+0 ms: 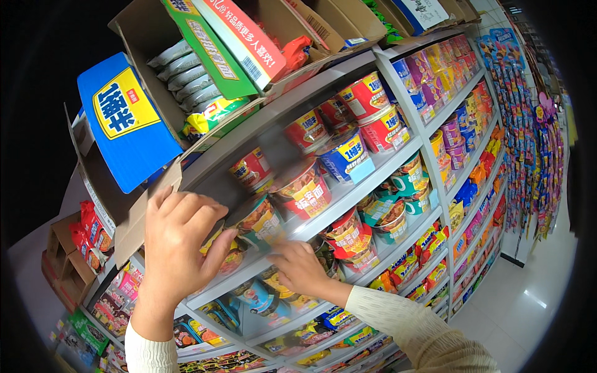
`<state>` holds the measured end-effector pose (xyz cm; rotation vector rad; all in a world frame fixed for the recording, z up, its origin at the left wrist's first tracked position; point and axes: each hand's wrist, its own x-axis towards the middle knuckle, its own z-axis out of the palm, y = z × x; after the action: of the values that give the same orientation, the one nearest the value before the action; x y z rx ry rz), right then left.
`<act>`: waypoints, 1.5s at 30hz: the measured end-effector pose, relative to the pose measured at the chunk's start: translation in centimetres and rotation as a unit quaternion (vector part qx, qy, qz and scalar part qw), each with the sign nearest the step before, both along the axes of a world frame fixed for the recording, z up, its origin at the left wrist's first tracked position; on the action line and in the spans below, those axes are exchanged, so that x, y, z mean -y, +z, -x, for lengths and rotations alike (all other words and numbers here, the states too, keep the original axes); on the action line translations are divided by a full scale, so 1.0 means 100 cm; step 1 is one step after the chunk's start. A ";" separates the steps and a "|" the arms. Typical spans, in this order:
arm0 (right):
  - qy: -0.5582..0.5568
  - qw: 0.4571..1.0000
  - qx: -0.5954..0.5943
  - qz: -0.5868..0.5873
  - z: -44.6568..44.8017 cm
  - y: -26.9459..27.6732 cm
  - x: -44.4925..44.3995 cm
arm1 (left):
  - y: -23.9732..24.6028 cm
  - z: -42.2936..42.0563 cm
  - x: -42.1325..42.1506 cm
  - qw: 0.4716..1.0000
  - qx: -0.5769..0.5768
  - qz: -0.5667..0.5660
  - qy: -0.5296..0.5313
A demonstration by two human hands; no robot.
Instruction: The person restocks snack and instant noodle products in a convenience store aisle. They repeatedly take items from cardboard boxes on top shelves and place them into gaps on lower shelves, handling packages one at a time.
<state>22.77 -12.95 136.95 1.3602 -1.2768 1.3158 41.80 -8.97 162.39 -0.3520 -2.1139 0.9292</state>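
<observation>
My left hand (179, 247) is raised in front of the upper shelf. Its fingers are bent and its thumb stands apart, with nothing seen between them. Just behind that thumb sits an instant noodle bowl (228, 256), partly covered by the hand. My right hand (301, 268) is at the shelf's front edge, its fingertips blurred close to the base of a green instant noodle bowl (261, 224); whether they touch it I cannot tell. A red-and-white noodle bowl (303, 191) stands to the right of the green one. Behind it is a smaller red noodle cup (252, 168).
Open cardboard boxes (149, 56) of packets line the top, with a blue flap (126, 121) hanging out. A cardboard flap (144, 214) juts beside my left hand. A blue noodle bowl (345, 154) stands farther right. A grey upright (410, 107) divides the shelves. Tiled floor (522, 303) lies at right.
</observation>
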 end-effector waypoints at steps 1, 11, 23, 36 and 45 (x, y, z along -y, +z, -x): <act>0.000 1.000 -0.001 0.000 0.001 0.000 -0.002 | -0.002 0.001 0.002 1.000 0.007 -0.002 -0.002; -0.003 1.000 -0.004 -0.003 -0.003 0.003 -0.002 | -0.014 -0.006 0.004 1.000 0.025 0.007 0.014; -0.010 0.970 -0.211 0.122 0.011 0.154 -0.086 | 0.025 -0.038 0.052 0.970 -0.244 -0.012 -0.010; -0.498 0.816 -0.288 -0.051 -0.024 0.338 -0.128 | -0.004 -0.037 0.058 0.970 -0.238 -0.043 0.023; -0.599 0.721 -0.249 -0.244 -0.024 0.364 -0.122 | -0.007 -0.035 0.064 0.970 -0.239 -0.047 0.003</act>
<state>25.16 -0.74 173.35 0.7334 -1.6534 -0.3019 45.29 -15.42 161.67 -0.0604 -1.7058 0.8160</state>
